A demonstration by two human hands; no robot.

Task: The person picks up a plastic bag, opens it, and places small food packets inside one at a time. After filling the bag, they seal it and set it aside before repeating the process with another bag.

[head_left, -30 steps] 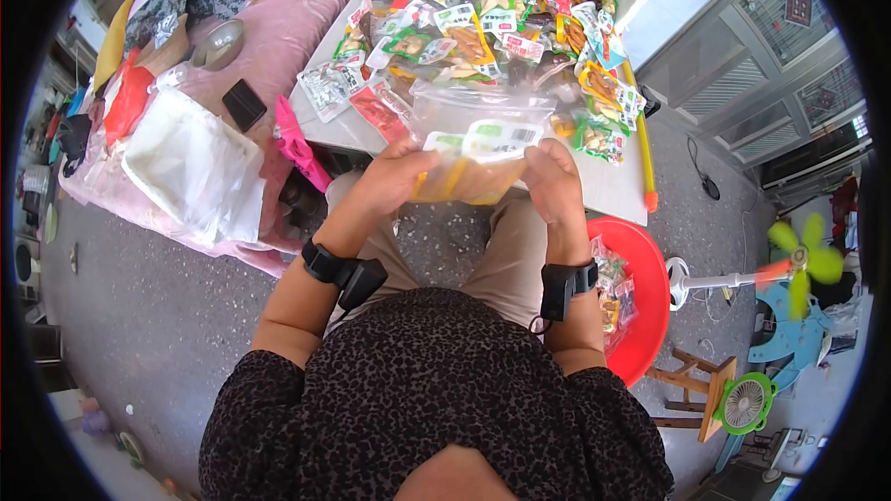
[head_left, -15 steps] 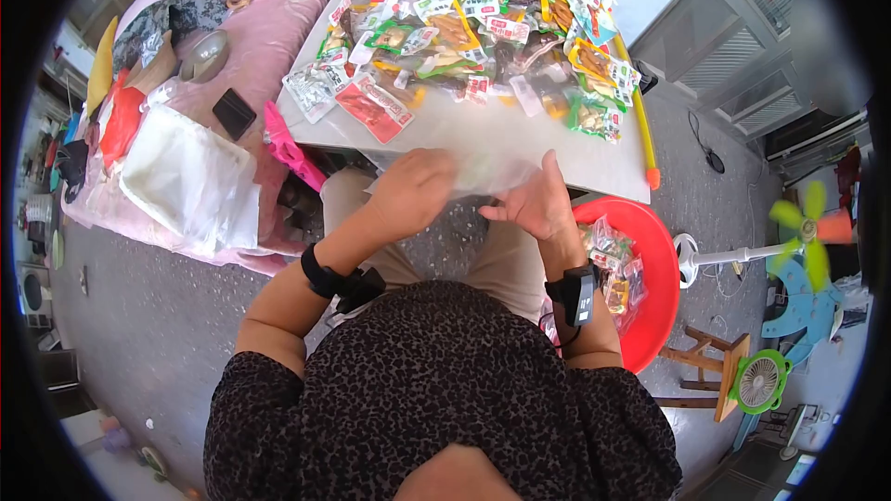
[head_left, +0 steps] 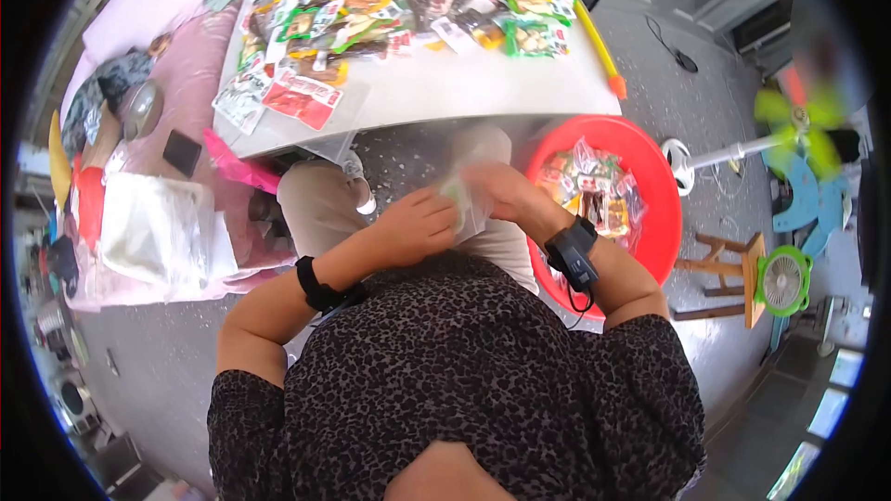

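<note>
A clear plastic bag [head_left: 475, 214] with something pale green in it is held between my hands, over my lap and in front of the table edge. My left hand [head_left: 423, 224] has its fingers curled around the bag's left side. On the other side, my right hand [head_left: 509, 193] grips the bag near its top; motion smears those fingertips. Beyond the hands, many printed snack packets [head_left: 371, 2] lie heaped on the white table [head_left: 445, 93]. One red packet [head_left: 303, 98] rests near its front left edge.
A red tub [head_left: 666, 223] holding bagged packets [head_left: 599, 190] stands on the floor at my right. Past it are a wooden stool [head_left: 754, 269], a small green fan [head_left: 782, 280] and a larger fan [head_left: 800, 121]. To the left, a pink-covered bed [head_left: 209, 42] carries a white tray [head_left: 153, 223].
Both hands have drawn the bag back from the table edge to my lap. My right hand, with thumb and fingers spread earlier, is now closed at the bag. The view has turned toward the tub.
</note>
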